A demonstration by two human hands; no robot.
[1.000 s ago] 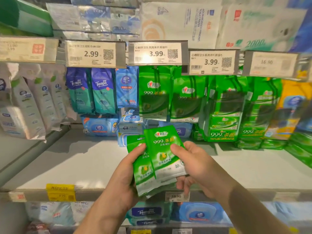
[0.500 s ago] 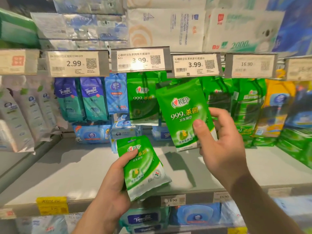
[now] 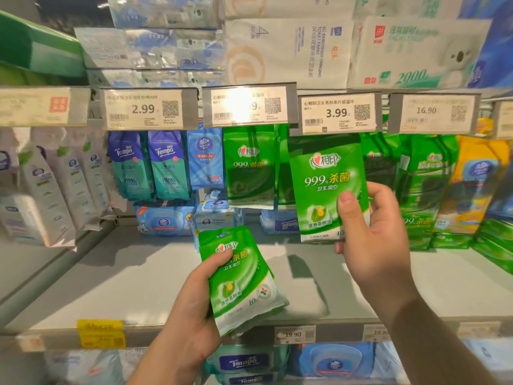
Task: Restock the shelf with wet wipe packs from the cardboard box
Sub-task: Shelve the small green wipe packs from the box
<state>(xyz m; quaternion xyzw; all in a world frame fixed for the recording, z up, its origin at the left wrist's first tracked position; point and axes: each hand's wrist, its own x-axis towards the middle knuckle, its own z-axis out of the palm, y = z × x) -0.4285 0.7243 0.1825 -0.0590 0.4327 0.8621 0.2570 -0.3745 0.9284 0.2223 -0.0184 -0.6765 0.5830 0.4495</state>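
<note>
Right hand point(image 3: 372, 240) pinches green wipe pack point(image 3: 327, 187); align hole with hook under 3.99 tag point(image 3: 337, 113). Left hand point(image 3: 194, 309) grips spare packs point(image 3: 241, 282).

We see glossy plastic film on the green wet wipe pack point(image 3: 327, 187); the grey shelf point(image 3: 138, 279) looks matt and smooth, the price tags point(image 3: 337, 113) paper behind shiny clear plastic.

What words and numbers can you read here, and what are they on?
"2.99": left price tag
"3.99": price tag above the raised pack
"16.90": right price tag
"19.90": lower shelf tag
"Tempo": blue packs
"999": green pack in the right hand
"2000": white bag up top
Glare hides the second tag; small print is blurred.
</note>
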